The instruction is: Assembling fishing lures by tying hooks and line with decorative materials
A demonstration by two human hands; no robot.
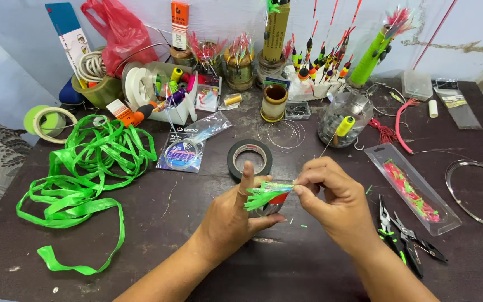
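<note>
My left hand [231, 219] is low at the centre of the dark table, index finger raised, thumb and fingers around a small lure [268, 195] with green fringe and a red patch. My right hand [332, 197] pinches the lure's right end with thumb and forefinger. A thin line runs from that hand up to a yellow thread spool [344, 126]. Just beyond the hands lies a black tape roll [249, 158].
A heap of green plastic ribbon [88, 168] covers the left side. A clear pack of pink and green lures [412, 190], pliers [401, 237] and a wire coil [476, 193] lie at the right. Floats, spools, jars and a red bag crowd the back edge.
</note>
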